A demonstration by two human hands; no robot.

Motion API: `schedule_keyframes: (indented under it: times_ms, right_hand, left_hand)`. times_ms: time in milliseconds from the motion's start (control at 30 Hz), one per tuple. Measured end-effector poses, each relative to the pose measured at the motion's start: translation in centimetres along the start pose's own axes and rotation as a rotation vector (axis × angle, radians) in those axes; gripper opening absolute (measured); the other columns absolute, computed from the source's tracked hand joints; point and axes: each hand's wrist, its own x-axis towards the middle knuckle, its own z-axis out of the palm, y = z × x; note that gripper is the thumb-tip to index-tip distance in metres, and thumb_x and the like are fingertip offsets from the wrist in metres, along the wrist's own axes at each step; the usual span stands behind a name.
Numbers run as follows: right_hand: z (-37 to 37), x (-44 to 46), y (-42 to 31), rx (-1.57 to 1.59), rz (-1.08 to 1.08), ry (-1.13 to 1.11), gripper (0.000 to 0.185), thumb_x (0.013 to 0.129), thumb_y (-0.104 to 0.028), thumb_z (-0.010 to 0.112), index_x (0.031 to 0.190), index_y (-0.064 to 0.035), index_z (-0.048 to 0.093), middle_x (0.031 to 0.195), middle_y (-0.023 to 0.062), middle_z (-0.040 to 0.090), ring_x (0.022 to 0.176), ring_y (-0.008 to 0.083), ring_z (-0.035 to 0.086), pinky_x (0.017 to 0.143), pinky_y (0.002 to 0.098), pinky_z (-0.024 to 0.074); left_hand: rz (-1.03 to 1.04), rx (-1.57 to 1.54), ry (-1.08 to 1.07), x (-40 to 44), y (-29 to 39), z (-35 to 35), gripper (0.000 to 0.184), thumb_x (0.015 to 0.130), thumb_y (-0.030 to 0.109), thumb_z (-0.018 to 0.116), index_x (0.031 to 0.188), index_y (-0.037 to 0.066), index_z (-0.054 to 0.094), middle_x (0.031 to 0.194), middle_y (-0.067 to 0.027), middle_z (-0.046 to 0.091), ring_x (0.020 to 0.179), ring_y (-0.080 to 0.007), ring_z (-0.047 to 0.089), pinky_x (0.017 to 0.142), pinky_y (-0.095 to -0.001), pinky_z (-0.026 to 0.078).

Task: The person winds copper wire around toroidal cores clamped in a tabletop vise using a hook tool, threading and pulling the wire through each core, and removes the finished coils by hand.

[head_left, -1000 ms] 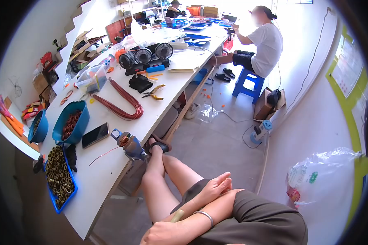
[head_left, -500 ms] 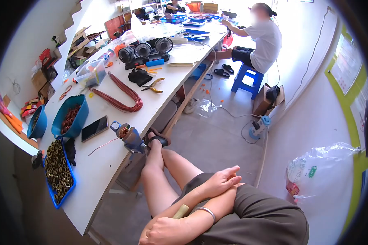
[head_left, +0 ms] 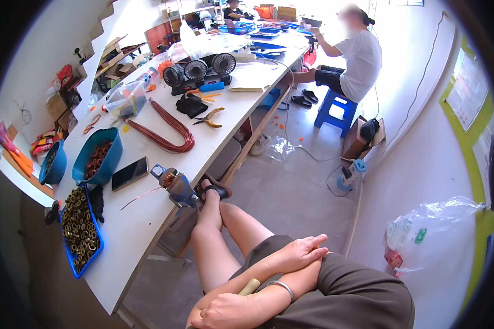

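My forearms are folded across my lap. My left hand (head_left: 304, 253) lies flat over my right forearm with its fingers stretched out, holding nothing. At the bottom, my right hand (head_left: 225, 311) is closed beside my left forearm; its fingertips are partly hidden. A pale stick-like handle (head_left: 251, 287) with a rounded end pokes out of it, the rest covered. Beyond my knees, a copper-wound coil (head_left: 169, 180) sits in a blue clamp (head_left: 181, 193) at the table edge. One loose wire end trails from it to the left.
On the white table (head_left: 137, 219) are a blue tray of rings (head_left: 81, 233), a teal bin (head_left: 112, 156), a phone (head_left: 130, 174), a red wire bundle (head_left: 173, 145), pliers (head_left: 209, 118) and fans (head_left: 196, 69). A co-worker (head_left: 362, 60) sits on a blue stool (head_left: 335, 112). A plastic bag (head_left: 431, 236) is at right.
The view has shifted slightly. My left hand's fingers rest a little lower on the right forearm. My right hand keeps its place with the pale handle.
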Motion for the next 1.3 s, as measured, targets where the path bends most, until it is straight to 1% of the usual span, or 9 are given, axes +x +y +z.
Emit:
schedule_keyframes:
  times_ms: [167, 400, 533, 633, 700, 800, 1033, 1133, 1300]
  right_hand:
    - [-0.4, -0.3, 0.1, 0.077, 0.018, -0.022, 0.010, 0.076, -0.013, 0.054, 0.075, -0.0032, 0.054, 0.058, 0.0088, 0.058, 0.056, 0.0249, 0.062, 0.050, 0.0324, 0.0478]
    - [-0.9, -0.1, 0.2, 0.060, 0.014, -0.066, 0.010, 0.076, -0.013, 0.054, 0.077, -0.0030, 0.054, 0.058, 0.0094, 0.058, 0.056, 0.0257, 0.062, 0.051, 0.0333, 0.0481]
    - [-0.7, -0.3, 0.2, 0.078, 0.024, -0.063, 0.010, 0.076, -0.013, 0.054, 0.077, -0.0027, 0.054, 0.058, 0.0099, 0.058, 0.057, 0.0260, 0.063, 0.052, 0.0337, 0.0484]
    - [-0.7, -0.3, 0.2, 0.091, 0.013, -0.051, 0.011, 0.077, -0.013, 0.054, 0.077, -0.0027, 0.054, 0.059, 0.0100, 0.058, 0.058, 0.0261, 0.063, 0.052, 0.0339, 0.0484]
    - [-0.8, -0.3, 0.2, 0.102, 0.003, -0.047, 0.011, 0.077, -0.013, 0.054, 0.077, -0.0027, 0.054, 0.059, 0.0100, 0.058, 0.058, 0.0262, 0.063, 0.052, 0.0340, 0.0484]
    - [-0.9, -0.5, 0.2, 0.062, 0.003, -0.048, 0.011, 0.077, -0.013, 0.054, 0.077, -0.0027, 0.053, 0.060, 0.0103, 0.059, 0.058, 0.0266, 0.063, 0.052, 0.0343, 0.0486]
    - [-1.4, -0.7, 0.3, 0.117, 0.018, -0.056, 0.011, 0.077, -0.013, 0.054, 0.079, -0.0022, 0.053, 0.060, 0.0114, 0.059, 0.059, 0.0276, 0.063, 0.053, 0.0350, 0.0488]
    - [-1.3, -0.7, 0.3, 0.124, 0.014, -0.052, 0.011, 0.077, -0.012, 0.054, 0.080, -0.0020, 0.052, 0.060, 0.0115, 0.059, 0.059, 0.0276, 0.063, 0.052, 0.0349, 0.0486]
    - [-0.9, -1.0, 0.5, 0.148, 0.057, -0.102, 0.010, 0.076, -0.012, 0.054, 0.079, -0.0023, 0.052, 0.059, 0.0113, 0.058, 0.057, 0.0269, 0.063, 0.050, 0.0347, 0.0479]
  left_hand:
    - [-0.105, 0.141, -0.002, -0.3, 1.8, -0.8, 0.055, 0.093, 0.043, 0.045, 0.128, 0.002, 0.044, 0.124, -0.0231, 0.050, 0.107, -0.0358, 0.054, 0.088, -0.0371, 0.045]
    - [0.072, 0.032, 0.139, 0.0, -0.6, 0.3, 0.052, 0.093, 0.041, 0.046, 0.127, 0.002, 0.045, 0.115, -0.0227, 0.055, 0.102, -0.0361, 0.056, 0.086, -0.0365, 0.046]
    - [-0.003, 0.042, 0.063, -0.5, 0.6, -0.4, 0.048, 0.093, 0.037, 0.048, 0.125, 0.001, 0.047, 0.113, -0.0215, 0.055, 0.098, -0.0341, 0.058, 0.084, -0.0356, 0.046]
    - [0.002, 0.108, 0.132, -0.5, 0.7, -0.3, 0.044, 0.092, 0.033, 0.050, 0.123, 0.001, 0.048, 0.106, -0.0200, 0.056, 0.092, -0.0325, 0.059, 0.079, -0.0356, 0.047]
    - [0.184, 0.142, 0.229, 0.0, -0.4, 0.3, 0.041, 0.092, 0.029, 0.052, 0.122, 0.001, 0.048, 0.094, -0.0180, 0.058, 0.083, -0.0320, 0.060, 0.073, -0.0352, 0.048]
    - [0.223, 0.060, 0.172, 0.1, -1.2, 0.7, 0.039, 0.092, 0.026, 0.052, 0.122, 0.001, 0.048, 0.090, -0.0169, 0.057, 0.079, -0.0320, 0.059, 0.071, -0.0346, 0.049]
    - [0.207, 0.129, 0.193, 0.1, -0.8, 0.3, 0.036, 0.092, 0.023, 0.053, 0.122, 0.003, 0.049, 0.094, -0.0162, 0.056, 0.082, -0.0283, 0.058, 0.071, -0.0334, 0.048]
    - [0.219, 0.061, 0.161, 0.4, -1.3, 0.6, 0.037, 0.093, 0.025, 0.051, 0.122, 0.003, 0.048, 0.093, -0.0160, 0.057, 0.084, -0.0280, 0.059, 0.073, -0.0337, 0.048]
    - [0.083, 0.069, 0.080, 0.0, -0.9, 0.3, 0.043, 0.094, 0.032, 0.047, 0.125, 0.002, 0.047, 0.102, -0.0169, 0.057, 0.089, -0.0294, 0.059, 0.079, -0.0343, 0.047]
